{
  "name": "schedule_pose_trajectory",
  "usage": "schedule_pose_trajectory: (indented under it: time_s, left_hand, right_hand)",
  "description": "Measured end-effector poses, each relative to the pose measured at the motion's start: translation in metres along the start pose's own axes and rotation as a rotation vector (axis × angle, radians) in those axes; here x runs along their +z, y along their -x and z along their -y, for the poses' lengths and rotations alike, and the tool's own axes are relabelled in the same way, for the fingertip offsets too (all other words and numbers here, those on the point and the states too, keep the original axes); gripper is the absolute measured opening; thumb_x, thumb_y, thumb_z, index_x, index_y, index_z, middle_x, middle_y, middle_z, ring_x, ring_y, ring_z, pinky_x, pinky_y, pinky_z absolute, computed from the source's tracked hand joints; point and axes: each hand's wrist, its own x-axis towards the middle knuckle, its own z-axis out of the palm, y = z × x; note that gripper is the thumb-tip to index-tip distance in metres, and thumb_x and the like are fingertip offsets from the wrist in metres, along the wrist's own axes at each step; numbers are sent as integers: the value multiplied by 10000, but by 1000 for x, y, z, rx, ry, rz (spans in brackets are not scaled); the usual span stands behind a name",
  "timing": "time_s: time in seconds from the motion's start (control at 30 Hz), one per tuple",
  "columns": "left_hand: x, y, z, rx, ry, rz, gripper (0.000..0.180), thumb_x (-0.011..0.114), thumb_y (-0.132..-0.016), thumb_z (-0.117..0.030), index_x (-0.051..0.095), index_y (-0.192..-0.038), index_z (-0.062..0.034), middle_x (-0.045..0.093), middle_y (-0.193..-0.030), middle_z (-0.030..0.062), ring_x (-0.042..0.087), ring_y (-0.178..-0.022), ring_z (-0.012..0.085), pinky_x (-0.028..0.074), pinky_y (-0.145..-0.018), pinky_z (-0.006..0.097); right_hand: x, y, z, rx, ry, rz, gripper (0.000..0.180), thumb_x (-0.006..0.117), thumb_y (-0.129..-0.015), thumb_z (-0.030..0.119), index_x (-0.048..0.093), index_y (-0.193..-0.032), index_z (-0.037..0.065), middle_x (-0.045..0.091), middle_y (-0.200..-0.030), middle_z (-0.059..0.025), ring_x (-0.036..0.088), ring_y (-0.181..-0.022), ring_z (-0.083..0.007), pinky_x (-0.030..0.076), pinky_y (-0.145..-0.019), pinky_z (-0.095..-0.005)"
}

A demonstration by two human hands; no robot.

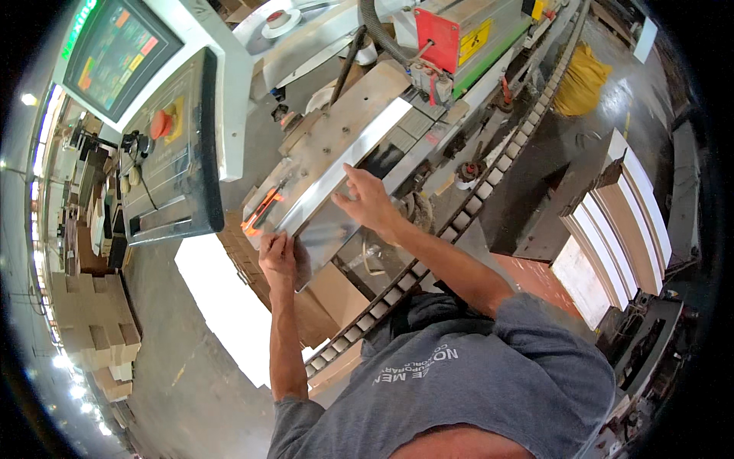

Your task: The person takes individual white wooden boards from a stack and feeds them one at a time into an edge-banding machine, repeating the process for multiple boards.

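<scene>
A long narrow white panel (336, 177) lies on the machine's metal table (359, 107), running from near my body toward the far right. My left hand (277, 260) is closed on its near end, thumb and fingers pinching the edge. Farther along, my right hand (370, 203) has thumb and index finger spread, the index tip at the panel's right edge; the other fingers curl under and are partly hidden. An orange utility knife (263, 212) rests on the table just left of the panel, close to my left hand.
A control console (172, 138) with a screen and a red button (161, 124) stands at left. A roller track (459, 222) passes diagonally by my right forearm. Stacked white-faced panels (612, 237) are at right, and a large white sheet (222, 298) lies below left. A yellow sack (582, 83) sits far right.
</scene>
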Motion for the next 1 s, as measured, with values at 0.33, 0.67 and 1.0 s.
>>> schedule_pose_trajectory:
  time_s: [0.33, 0.67, 1.0]
  left_hand:
    - [58, -39, -41, 62, 13, 17, 150, 753, -789, 2, 706, -930, 11, 627, -886, 142, 643, -749, 312, 523, -644, 377]
    - [148, -87, -86, 236, 81, 53, 96, 696, -783, 48, 666, -860, -1, 605, -857, 165, 610, -727, 341, 505, -647, 405]
    - [200, -135, -119, 128, -11, 135, 237, 732, -830, -56, 690, -1041, 44, 607, -989, 182, 630, -830, 301, 524, -721, 378]
  right_hand:
    - [-67, -42, -18, 36, 74, -35, 680, 752, -839, 286, 494, -1349, -82, 634, -1008, -186, 616, -819, -243, 538, -739, -351]
    - [-148, -20, -21, 28, 0, 40, 548, 666, -879, 173, 501, -1380, 21, 675, -1017, -186, 682, -828, -296, 568, -741, -383]
    - [-343, 185, -55, 148, 532, -371, 399, 685, -808, 59, 644, -1204, 41, 642, -1210, -183, 594, -1113, -384, 498, -969, -449]
